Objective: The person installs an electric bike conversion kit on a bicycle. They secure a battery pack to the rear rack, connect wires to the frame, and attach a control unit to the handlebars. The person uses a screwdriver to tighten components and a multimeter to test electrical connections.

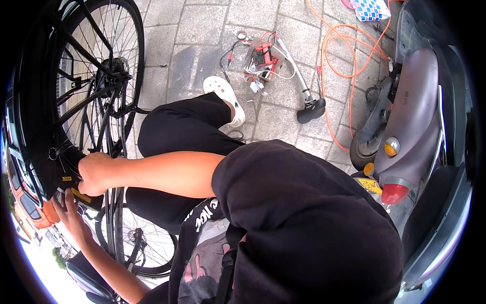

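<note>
At the left, my right hand is closed in a fist against a black bicycle. Whatever its fingers hold, if anything, is hidden. Just below it, my left hand has its fingers stretched and apart, with the tips by a black box-like part bearing yellow labels. Thin dark cables loop above this part. The bicycle's spoked wheel rises at the upper left, and its other wheel shows lower down.
On the paving lie a red-and-black device with wires, a bicycle seat on a silver post, and a coiled orange cable. A grey scooter stands at the right. A checked bag sits at the top.
</note>
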Demonstrator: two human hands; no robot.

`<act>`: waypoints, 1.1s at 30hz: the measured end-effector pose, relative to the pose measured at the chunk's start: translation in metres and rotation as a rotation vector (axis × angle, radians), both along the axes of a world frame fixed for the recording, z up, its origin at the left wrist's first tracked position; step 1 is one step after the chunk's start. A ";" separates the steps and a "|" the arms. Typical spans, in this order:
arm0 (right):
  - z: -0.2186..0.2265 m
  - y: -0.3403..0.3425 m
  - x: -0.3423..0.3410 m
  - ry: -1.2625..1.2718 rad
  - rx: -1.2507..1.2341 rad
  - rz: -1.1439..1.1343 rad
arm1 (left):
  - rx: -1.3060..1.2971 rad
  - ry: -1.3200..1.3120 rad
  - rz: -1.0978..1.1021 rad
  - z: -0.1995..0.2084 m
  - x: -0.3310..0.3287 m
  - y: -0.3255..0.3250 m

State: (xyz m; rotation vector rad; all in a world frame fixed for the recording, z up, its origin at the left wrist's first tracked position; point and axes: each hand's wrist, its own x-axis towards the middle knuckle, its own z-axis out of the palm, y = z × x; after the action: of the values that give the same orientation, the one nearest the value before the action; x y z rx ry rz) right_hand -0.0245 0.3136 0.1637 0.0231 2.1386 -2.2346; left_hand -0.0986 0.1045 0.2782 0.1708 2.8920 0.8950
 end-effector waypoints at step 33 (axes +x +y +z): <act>-0.253 0.341 0.286 -0.979 0.806 -0.692 | -0.058 0.440 -0.053 -0.071 0.005 0.003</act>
State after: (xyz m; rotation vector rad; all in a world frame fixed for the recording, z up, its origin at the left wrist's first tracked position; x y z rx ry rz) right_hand 0.2612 0.6543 -0.0894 1.6501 2.2864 -0.8632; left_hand -0.0931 0.1072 0.2071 0.4950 3.2875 0.8539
